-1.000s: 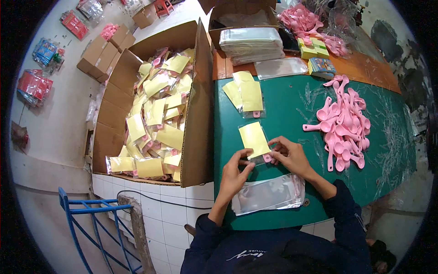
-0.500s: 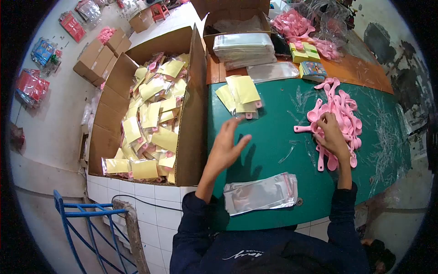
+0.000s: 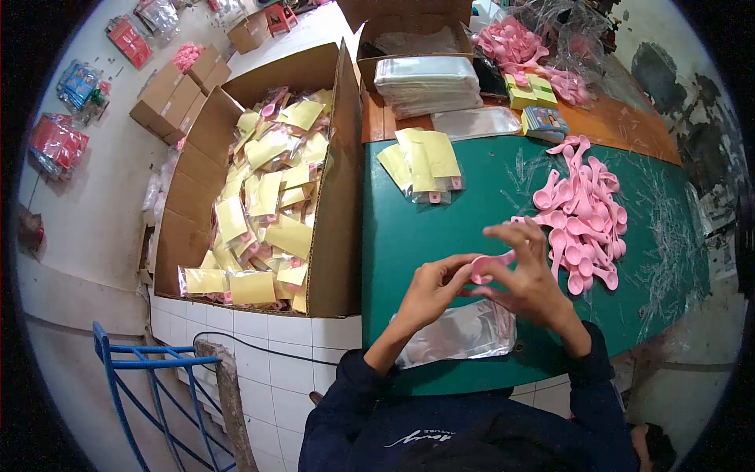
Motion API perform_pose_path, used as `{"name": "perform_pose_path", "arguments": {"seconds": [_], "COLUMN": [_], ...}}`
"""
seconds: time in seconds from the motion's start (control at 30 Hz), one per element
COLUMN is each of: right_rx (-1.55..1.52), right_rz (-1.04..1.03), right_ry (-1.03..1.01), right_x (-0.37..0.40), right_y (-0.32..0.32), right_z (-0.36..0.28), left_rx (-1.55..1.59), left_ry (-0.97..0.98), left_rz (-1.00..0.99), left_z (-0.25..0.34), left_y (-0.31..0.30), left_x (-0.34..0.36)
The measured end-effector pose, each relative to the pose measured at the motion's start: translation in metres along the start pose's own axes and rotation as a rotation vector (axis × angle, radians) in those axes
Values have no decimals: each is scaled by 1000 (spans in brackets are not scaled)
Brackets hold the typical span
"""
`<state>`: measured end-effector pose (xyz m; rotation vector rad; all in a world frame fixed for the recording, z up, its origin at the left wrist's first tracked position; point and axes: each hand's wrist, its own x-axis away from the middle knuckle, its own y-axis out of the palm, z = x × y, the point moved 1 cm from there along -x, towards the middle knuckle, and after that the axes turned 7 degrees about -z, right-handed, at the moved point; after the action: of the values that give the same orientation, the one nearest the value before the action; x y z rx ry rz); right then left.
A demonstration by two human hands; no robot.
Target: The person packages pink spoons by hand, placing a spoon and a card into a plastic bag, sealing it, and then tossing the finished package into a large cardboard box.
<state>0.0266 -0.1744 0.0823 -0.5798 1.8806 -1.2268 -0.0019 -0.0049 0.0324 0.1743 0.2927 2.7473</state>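
Note:
A pink plastic spoon [image 3: 481, 270] is held up between my two hands above the green table. My left hand [image 3: 435, 293] pinches it at the bowl end with thumb and fingers. Curled around the handle side is my right hand [image 3: 535, 282], one finger against the spoon and the others raised. Beneath the hands lies a stack of clear plastic bags [image 3: 460, 334], partly covered by them. To the right is a heap of pink spoons [image 3: 582, 212]. Bagged spoons with yellow cards [image 3: 425, 157] lie farther back on the table.
A large cardboard box [image 3: 334, 204] full of bagged, yellow-carded packs stands left of the table. At the back are stacked clear bags [image 3: 425, 82], small card stacks [image 3: 543, 122] and more pink spoons [image 3: 511, 43]. A blue metal frame [image 3: 149, 354] stands lower left.
My right hand has left the spoon heap and moved left and toward me with a spoon. My left hand has come right and down, closing on it.

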Motion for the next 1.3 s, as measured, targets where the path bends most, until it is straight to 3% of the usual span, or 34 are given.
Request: {"name": "perform_pose_path", "arguments": {"seconds": [0.07, 0.1, 0.23, 0.33, 0.43, 0.47, 0.53, 0.57, 0.8, 0.9, 1.03, 1.2, 1.3], "right_rx": [-268, -259, -863, -1044, -812, -773, -805, -857, -970, -944, -609, -825, -916], "right_rz": [-32, 17, -109, 21, 146, 208, 206, 183, 200, -11, -262, 154, 349], "right_ry": [147, 183, 497, 579, 543, 522, 533, 556, 567, 525, 416, 562, 524], "right_x": [-3, -3, 13, 21, 21, 21, 24, 24, 12, 15, 18, 15, 12], "right_y": [-9, -10, -1, 3, -1, 1, 4, 4, -4, 0, 1, 4, 6], "right_z": [9, 15, 46, 52, 53, 55, 57, 57, 34, 32, 41, 31, 19], "left_rx": [-88, -132, -101, -230, -578, -705, -953, -1044, -760, -658, -299, 138, 14], "left_ry": [-5, -8, 12, 77, 101, 69, 3, 86, -27, -11, -72, -150, -114], "left_rz": [66, 99, 124, 158, 141, 52, -130, -120, -83, -63, -29, -15, 46], "left_z": [-3, -3, 5, -1, -1, -3, -16, -22, -18, -18, -9, -7, -6], "left_y": [-6, -9, -16, -13, -7, -5, 0, 2, -4, -8, -18, -30, -30], "left_x": [7, 11, 15, 16, 16, 16, 21, 20, 16, 17, 22, 24, 23]}}
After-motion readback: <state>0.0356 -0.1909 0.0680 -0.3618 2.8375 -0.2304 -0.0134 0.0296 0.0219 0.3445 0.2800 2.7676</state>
